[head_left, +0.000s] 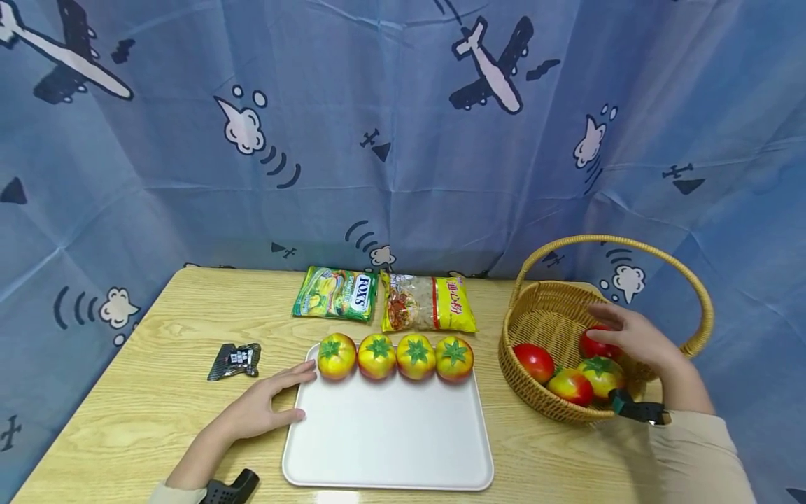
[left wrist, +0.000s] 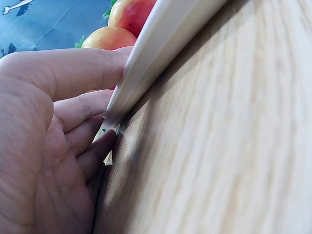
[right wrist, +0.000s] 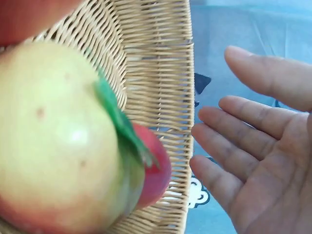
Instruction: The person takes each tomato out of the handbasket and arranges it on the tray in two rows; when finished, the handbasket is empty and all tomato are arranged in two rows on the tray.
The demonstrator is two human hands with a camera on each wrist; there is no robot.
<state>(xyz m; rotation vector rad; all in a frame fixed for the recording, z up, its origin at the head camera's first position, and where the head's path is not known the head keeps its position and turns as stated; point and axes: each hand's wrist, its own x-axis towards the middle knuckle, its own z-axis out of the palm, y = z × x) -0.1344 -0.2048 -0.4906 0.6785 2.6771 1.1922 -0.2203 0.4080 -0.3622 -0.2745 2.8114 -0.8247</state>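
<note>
My left hand (head_left: 261, 406) rests at the left edge of a white tray (head_left: 387, 434), its fingers loosely extended. The left wrist view shows the fingers touching the tray's raised rim (left wrist: 146, 53). Along the tray's far edge, several yellow-red, tomato-like fruits (head_left: 416, 357) with green leaf tops sit in a row. Over the wicker basket (head_left: 541, 399), my right hand (head_left: 639, 339) reaches with spread fingers, holding nothing. Below it is a red fruit (head_left: 595, 345), partly hidden by the hand. Beside that lie another red fruit (head_left: 535, 362) and yellow-red ones (head_left: 570, 386).
A green candy bag (head_left: 336, 294) and a yellow food packet (head_left: 429, 303) lie behind the tray. A small black wrapper (head_left: 235, 360) is left of it. The basket's tall handle (head_left: 607, 239) arches over it. A blue patterned cloth (head_left: 390, 140) hangs behind the wooden table (head_left: 126, 399).
</note>
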